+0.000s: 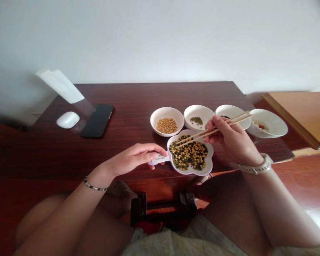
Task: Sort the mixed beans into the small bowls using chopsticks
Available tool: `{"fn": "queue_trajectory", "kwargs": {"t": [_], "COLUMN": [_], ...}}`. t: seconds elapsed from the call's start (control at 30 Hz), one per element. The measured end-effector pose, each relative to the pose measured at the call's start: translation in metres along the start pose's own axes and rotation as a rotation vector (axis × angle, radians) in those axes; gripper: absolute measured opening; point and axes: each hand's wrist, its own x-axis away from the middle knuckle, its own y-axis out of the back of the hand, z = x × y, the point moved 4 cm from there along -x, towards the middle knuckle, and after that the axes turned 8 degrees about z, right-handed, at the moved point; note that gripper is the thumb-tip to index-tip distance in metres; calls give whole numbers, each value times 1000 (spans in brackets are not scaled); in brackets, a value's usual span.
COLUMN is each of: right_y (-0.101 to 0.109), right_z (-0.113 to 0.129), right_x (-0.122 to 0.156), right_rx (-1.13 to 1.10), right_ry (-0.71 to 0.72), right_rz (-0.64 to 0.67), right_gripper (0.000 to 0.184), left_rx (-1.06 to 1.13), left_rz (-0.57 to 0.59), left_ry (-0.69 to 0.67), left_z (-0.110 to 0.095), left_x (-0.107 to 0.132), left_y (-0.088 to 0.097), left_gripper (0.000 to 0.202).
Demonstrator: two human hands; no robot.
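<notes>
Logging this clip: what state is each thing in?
Left hand: gripping dish handle
Right hand: holding chopsticks
Chopsticks: tips above mixed beans
Dish: heaped with mixed beans
Yellow bean bowl: small heap inside
Green bean bowl: few beans
Dark bean bowl: few beans showing
End bowl: reddish bits inside
Phone: lying flat, dark

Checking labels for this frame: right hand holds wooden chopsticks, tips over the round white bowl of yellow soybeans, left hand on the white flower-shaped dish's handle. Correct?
No: the head view shows the tips of the wooden chopsticks over the white flower-shaped dish of mixed beans, not the soybean bowl. Right hand and left hand stand as stated.
</notes>
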Motion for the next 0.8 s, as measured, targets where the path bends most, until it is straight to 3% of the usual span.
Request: {"fn": "queue_trajectory", "kwargs": {"t": [0.8], "right_y": [2], "right_z": [-2], "right_x": [2], "right_rx": [6], "right_ry": [-26], "right_rz": [11], "right_gripper": [43], "left_rx": [6], "left_rz": [-5], "left_ry": [-40], "left_z": [1], "left_x": [-1], "left_y": [0], "left_gripper": [33]}}
